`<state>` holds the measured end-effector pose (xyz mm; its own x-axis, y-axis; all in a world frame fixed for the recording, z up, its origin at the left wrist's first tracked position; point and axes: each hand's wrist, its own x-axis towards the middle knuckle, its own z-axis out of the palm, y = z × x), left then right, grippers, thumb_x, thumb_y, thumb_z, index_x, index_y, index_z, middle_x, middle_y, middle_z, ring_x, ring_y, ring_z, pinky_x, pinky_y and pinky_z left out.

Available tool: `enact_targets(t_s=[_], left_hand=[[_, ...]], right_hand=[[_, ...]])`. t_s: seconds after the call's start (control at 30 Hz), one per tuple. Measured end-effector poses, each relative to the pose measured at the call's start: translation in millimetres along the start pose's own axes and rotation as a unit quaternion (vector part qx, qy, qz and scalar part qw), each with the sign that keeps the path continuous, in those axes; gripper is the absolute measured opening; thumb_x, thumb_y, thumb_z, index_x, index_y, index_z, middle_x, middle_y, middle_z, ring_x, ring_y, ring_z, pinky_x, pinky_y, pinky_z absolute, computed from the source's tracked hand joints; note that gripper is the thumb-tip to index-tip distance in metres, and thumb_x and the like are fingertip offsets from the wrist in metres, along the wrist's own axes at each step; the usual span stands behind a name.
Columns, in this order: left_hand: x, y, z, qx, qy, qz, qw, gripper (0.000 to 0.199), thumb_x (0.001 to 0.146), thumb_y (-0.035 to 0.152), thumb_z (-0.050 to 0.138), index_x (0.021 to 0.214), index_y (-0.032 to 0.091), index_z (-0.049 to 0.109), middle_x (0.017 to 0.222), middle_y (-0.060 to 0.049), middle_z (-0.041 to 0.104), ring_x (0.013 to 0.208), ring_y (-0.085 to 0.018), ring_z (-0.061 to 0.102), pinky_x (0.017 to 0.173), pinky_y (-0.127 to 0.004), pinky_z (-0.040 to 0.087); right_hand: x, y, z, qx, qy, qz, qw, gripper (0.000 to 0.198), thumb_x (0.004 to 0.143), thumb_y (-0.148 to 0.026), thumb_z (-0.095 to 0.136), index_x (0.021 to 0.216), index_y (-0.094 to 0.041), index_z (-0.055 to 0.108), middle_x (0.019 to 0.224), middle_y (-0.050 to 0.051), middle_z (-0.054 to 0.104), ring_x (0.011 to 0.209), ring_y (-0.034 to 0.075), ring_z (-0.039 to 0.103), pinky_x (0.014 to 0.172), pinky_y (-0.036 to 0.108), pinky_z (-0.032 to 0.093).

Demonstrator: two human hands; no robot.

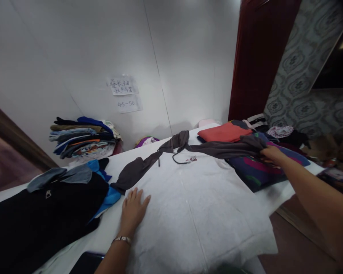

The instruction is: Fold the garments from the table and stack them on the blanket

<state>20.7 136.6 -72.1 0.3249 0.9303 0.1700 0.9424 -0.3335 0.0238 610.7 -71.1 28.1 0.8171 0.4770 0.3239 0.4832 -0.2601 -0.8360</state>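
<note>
A white hoodie (200,198) with dark grey sleeves, a dark grey hood and a black drawstring lies spread on the white table (104,238). My left hand (135,208) rests flat on its left side, fingers spread, just below the left-hand sleeve. Over on the right, my right hand (271,155) grips the end of the other grey sleeve (231,147), which is drawn out sideways. That sleeve passes above a folded dark multicoloured garment (251,173). Parts of the right fingers are hidden by the cloth.
Left of the hoodie lies a black garment (45,220) with a denim collar. A phone-like dark object (87,262) sits near my left forearm. Behind are a folded clothes stack (84,139) and a folded coral garment (224,132). Handwritten paper signs (124,85) hang on the wall.
</note>
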Motion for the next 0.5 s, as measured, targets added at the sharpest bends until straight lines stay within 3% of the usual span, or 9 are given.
enact_targets(t_s=[0.1, 0.2, 0.27, 0.3, 0.4, 0.5], left_hand=[[0.9, 0.4, -0.8, 0.006, -0.012, -0.008, 1.000, 0.058, 0.093, 0.049, 0.039, 0.137, 0.014, 0.053, 0.153, -0.013, 0.037, 0.143, -0.031, 0.028, 0.114, -0.048, 0.025], [1.8, 0.0, 0.0, 0.005, -0.013, -0.008, 1.000, 0.057, 0.093, 0.048, 0.039, 0.137, 0.013, 0.053, 0.153, -0.013, 0.037, 0.143, -0.031, 0.028, 0.114, -0.048, 0.025], [2.3, -0.7, 1.3, 0.005, -0.010, -0.006, 1.000, 0.057, 0.093, 0.048, 0.039, 0.137, 0.014, 0.053, 0.153, -0.013, 0.037, 0.143, -0.031, 0.029, 0.114, -0.048, 0.026], [2.3, -1.0, 1.9, 0.006, -0.008, -0.006, 1.000, 0.057, 0.093, 0.048, 0.038, 0.137, 0.014, 0.053, 0.153, -0.013, 0.037, 0.143, -0.030, 0.029, 0.114, -0.047, 0.027], [1.4, -1.3, 2.2, 0.012, -0.001, -0.007, 1.000, 0.057, 0.094, 0.047, 0.038, 0.136, 0.013, 0.054, 0.152, -0.014, 0.039, 0.142, -0.030, 0.031, 0.113, -0.047, 0.028], [-0.1, 0.0, -0.3, 0.015, 0.001, -0.003, 1.000, 0.056, 0.094, 0.047, 0.038, 0.135, 0.013, 0.055, 0.152, -0.014, 0.039, 0.142, -0.030, 0.031, 0.113, -0.046, 0.028]], right_hand=[[0.4, -13.4, -6.5, -0.100, -0.009, -0.013, 0.995, 0.048, 0.057, -0.009, 0.058, 0.104, -0.018, 0.062, 0.120, 0.023, 0.059, 0.113, 0.037, 0.054, 0.097, 0.048, 0.039], [2.0, -35.3, 2.2, -0.232, -0.016, -0.141, 0.962, 0.069, 0.068, -0.011, 0.054, 0.136, -0.017, 0.046, 0.153, 0.020, 0.031, 0.138, 0.035, 0.027, 0.109, 0.048, 0.026], [5.0, -45.7, 14.0, -0.316, -0.046, -0.211, 0.924, 0.060, 0.076, -0.016, 0.051, 0.135, -0.018, 0.048, 0.151, 0.017, 0.035, 0.138, 0.033, 0.027, 0.108, 0.050, 0.027], [7.2, -48.2, 20.0, -0.333, -0.061, -0.213, 0.917, 0.051, 0.078, -0.019, 0.050, 0.129, -0.019, 0.054, 0.145, 0.017, 0.044, 0.135, 0.032, 0.033, 0.107, 0.050, 0.029], [16.8, -44.8, 30.6, -0.296, -0.063, -0.134, 0.944, 0.026, 0.079, -0.020, 0.054, 0.101, -0.016, 0.066, 0.121, 0.019, 0.060, 0.121, 0.033, 0.047, 0.101, 0.050, 0.034], [30.4, -36.2, 25.0, -0.237, -0.029, -0.072, 0.968, 0.008, 0.078, -0.015, 0.057, 0.078, -0.013, 0.065, 0.100, 0.021, 0.065, 0.106, 0.031, 0.056, 0.092, 0.045, 0.040]])
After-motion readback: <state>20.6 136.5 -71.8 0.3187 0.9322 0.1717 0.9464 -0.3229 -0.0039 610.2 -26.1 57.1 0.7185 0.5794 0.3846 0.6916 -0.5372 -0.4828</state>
